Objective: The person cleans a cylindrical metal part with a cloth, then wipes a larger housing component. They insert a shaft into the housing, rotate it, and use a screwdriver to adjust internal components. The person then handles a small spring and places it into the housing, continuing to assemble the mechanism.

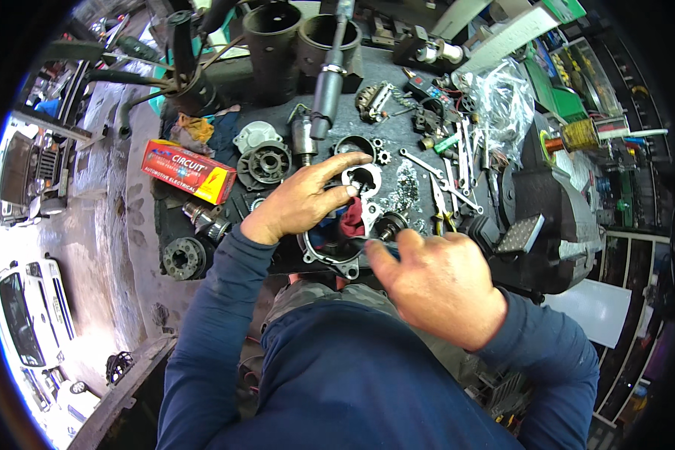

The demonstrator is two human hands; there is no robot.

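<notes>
A cast metal housing (pixel 350 268) with a round open mouth lies at the bench's near edge, in front of my body. My left hand (pixel 301 196) holds its far end, thumb and forefinger on either side of a smaller pale ring (pixel 373 180); the other fingers are hidden. A red cloth (pixel 352 219) is bunched in the housing. Close to the housing's right rim, my right hand (pixel 441 283) is closed around something dark, mostly hidden by the fingers. Just beyond it is a dark round part with a shaft (pixel 390 224).
A red and yellow box (pixel 189 171) lies left, near a bare metal end cover (pixel 266 163) and a ridged round part (pixel 184 258). Overhead hangs a dark tool (pixel 328 94). Right are several wrenches (pixel 423 163), pliers (pixel 440 201) and clear plastic (pixel 505 105). Dark cylinders (pixel 272 60) stand behind.
</notes>
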